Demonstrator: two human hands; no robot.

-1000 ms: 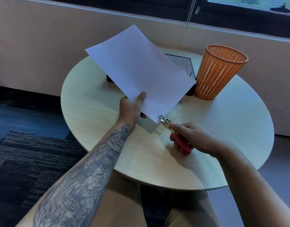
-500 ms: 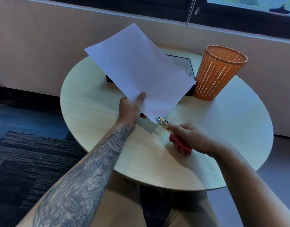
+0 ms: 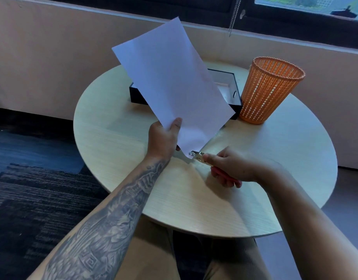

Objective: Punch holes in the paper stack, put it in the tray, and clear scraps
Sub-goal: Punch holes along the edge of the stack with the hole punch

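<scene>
My left hand [image 3: 164,138] grips the white paper stack [image 3: 170,85] by its lower left edge and holds it tilted up above the round table [image 3: 117,142]. My right hand [image 3: 232,168] is closed on a red-handled hole punch [image 3: 198,155]. The punch's metal jaws sit over the stack's bottom corner. Behind the paper lies a black tray [image 3: 235,98], partly hidden by the sheets. An orange mesh bin [image 3: 271,89] stands to the right of the tray.
The pale wooden table ends close to my lap at the front. A dark rug [image 3: 32,199] covers the floor at the left. A beige wall with a window sill runs behind the table.
The paper stack has turned more upright, its far end swinging up and right. The punch's jaws have moved onto the bottom corner of the stack.
</scene>
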